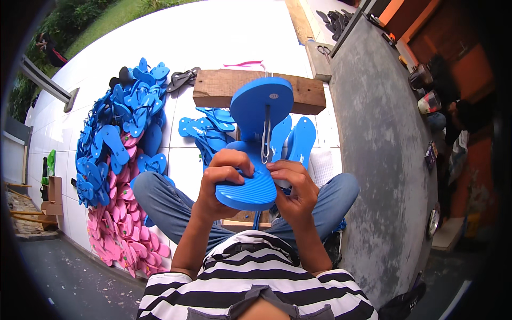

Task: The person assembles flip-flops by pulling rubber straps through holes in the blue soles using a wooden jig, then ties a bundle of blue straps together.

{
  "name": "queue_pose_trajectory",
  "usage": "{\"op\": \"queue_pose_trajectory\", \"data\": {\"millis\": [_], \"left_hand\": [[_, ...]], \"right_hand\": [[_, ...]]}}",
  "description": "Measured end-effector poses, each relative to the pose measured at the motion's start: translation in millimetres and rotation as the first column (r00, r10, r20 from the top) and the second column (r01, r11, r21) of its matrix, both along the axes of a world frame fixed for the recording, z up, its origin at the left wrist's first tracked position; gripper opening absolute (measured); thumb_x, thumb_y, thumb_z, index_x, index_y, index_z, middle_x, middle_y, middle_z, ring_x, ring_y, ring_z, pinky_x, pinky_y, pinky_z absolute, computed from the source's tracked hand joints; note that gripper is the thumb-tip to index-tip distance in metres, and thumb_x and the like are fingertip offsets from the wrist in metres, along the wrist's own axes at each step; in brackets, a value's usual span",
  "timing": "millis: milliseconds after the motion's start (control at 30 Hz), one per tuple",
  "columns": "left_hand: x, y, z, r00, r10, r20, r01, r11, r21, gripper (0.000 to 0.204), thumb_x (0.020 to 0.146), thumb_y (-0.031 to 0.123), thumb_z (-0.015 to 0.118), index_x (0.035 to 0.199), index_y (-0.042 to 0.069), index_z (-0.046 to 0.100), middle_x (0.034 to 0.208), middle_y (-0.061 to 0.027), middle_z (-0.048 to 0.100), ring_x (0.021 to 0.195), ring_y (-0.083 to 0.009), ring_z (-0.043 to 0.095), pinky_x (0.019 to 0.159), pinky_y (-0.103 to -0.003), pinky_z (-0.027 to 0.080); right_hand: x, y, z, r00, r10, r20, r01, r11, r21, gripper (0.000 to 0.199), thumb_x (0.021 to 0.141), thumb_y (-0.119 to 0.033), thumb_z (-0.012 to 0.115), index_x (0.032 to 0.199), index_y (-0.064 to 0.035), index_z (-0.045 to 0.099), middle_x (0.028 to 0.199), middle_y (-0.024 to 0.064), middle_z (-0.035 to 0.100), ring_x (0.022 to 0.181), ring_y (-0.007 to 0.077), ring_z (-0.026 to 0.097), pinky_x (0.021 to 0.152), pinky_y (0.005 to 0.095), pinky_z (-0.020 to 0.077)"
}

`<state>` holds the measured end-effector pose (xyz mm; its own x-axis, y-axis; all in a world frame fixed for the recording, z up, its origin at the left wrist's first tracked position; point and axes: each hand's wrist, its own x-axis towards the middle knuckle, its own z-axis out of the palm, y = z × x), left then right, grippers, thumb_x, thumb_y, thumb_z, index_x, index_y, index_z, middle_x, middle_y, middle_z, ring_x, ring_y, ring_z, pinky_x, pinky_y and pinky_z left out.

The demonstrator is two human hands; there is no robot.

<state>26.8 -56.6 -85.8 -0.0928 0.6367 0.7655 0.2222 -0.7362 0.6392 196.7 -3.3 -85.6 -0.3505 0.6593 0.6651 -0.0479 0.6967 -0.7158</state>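
A black-and-white striped shirt (pixel 256 298) filled the lower centre of the frame, nearest the camera. At the left, a heap of blue flip-flops (pixel 140 109) lay on white tiles, with pink flip-flops (pixel 120 213) extending below it toward the lower left. The left hand (pixel 216 184), at centre, was closed on the left side of a ridged blue sole (pixel 245 194), fingers pressed on its upper face. A wooden block (pixel 210 88) lay crosswise at upper centre. In front of it stood a rounded blue section (pixel 256 104); whether this joined the ridged sole could not be determined. A metal rod (pixel 266 133) with a looped lower end ran down from that section. The right hand (pixel 296 189), right of centre, was curled at the sole's right edge, index fingertip just beside the loop; its grip could not be confirmed. Scissors (pixel 324 50) lay at upper right.
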Motion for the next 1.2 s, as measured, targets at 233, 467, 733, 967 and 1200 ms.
{"op": "queue_pose_trajectory", "data": {"millis": [233,467,733,967,1200], "left_hand": [[2,17,14,1.000,-0.008,0.021,0.006,0.996,0.090,0.061,0.067,0.008,0.087,0.109,0.010,0.043,0.098,-0.0143,0.056,0.092,-0.0259,0.060,0.080,-0.038,0.053],[18,17,44,0.948,0.243,0.205,-0.176,0.938,-0.298,0.061,0.079,0.007,0.080,0.127,0.005,0.042,0.131,-0.0172,0.040,0.115,-0.0268,0.048,0.093,-0.037,0.046],[1,64,46,0.733,0.657,-0.174,-0.674,0.737,-0.055,0.070,0.080,0.017,0.080,0.137,0.007,0.040,0.149,-0.0170,0.029,0.138,-0.0366,0.025,0.110,-0.048,0.023],[-6,-13,-5,0.876,0.219,-0.429,-0.240,0.971,0.006,0.024,0.065,-0.002,0.068,0.087,0.006,0.067,0.088,-0.0060,0.068,0.080,-0.0258,0.065,0.069,-0.035,0.051],[-5,-36,-22,0.611,0.017,-0.791,-0.206,0.969,-0.138,0.029,0.067,0.016,0.076,0.095,0.014,0.069,0.096,0.0003,0.069,0.106,-0.0201,0.061,0.093,-0.039,0.046]], "right_hand": [[-6,-1,9,0.991,-0.108,-0.081,0.112,0.992,0.056,0.029,0.074,0.004,0.080,0.098,-0.0028,0.065,0.103,0.0135,0.069,0.095,0.0282,0.069,0.080,0.0365,0.0571],[-15,-2,23,0.973,-0.226,-0.041,0.223,0.972,-0.071,0.023,0.074,0.004,0.080,0.091,-0.0026,0.067,0.095,0.0123,0.066,0.085,0.0245,0.068,0.071,0.0331,0.0550],[-43,38,15,0.909,-0.416,0.031,0.416,0.897,-0.151,0.026,0.083,-0.016,0.079,0.080,-0.0029,0.057,0.073,0.0043,0.050,0.062,0.0163,0.048,0.056,0.0317,0.0397],[-48,-63,-69,0.997,0.058,0.043,-0.019,0.789,-0.614,0.065,0.082,-0.021,0.076,0.125,0.0003,0.031,0.119,0.0225,0.047,0.113,0.0359,0.054,0.092,0.0412,0.0461],[15,-79,-80,0.899,0.361,0.247,-0.073,0.681,-0.729,0.019,0.092,-0.007,0.059,0.109,0.0015,0.058,0.087,0.0187,0.066,0.079,0.0359,0.067,0.069,0.0412,0.0511]]}}
